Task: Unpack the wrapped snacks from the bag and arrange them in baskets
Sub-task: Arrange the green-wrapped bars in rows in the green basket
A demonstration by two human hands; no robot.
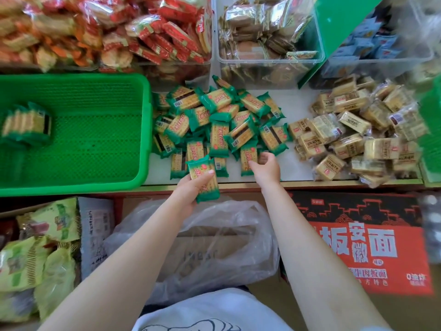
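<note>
Item 1, far L, low: yellow-green snack bags (35, 256), piled beside a cardboard box edge, below shelf level.

Item 2, L on shelf: green basket (100, 163), mesh floor. Inside, near its L wall: one stack of green packets (26, 124), stood on edge, blurred.

Item 3, top L: clear bin of red/orange packets (148, 32), heaped full.

Item 4, centre, white shelf (298, 101): loose heap of green cracker packets (219, 120), just R of basket, overlapping every which way.

Item 5, left hand (191, 189): forearm reaches up from lower L, hand at shelf's front edge. Fingers curled under, thumb laid across the face of a small stack of green packets; top packet (204, 179) tilted, lower end hanging past the edge. Firm grip.

Item 6, below centre: crumpled clear plastic bag (214, 237), mouth open, lying on a brown carton.

Item 7, right hand (266, 167): forearm extends straight up from lower R, wrist over shelf edge. Fingers bent, tips on a green packet at the heap's near edge (248, 161); whether pinched or only touched, cannot tell.

Item 8, top centre: clear bin of brown packets (267, 37).

Item 9, R on shelf: heap of tan packets (358, 134), apart from green heap by a narrow gap.

Item 10, lower R: red-and-black printed box (362, 242), under shelf.

Item 11, top R: blue packets behind clear wall (372, 41), blurred.
</note>
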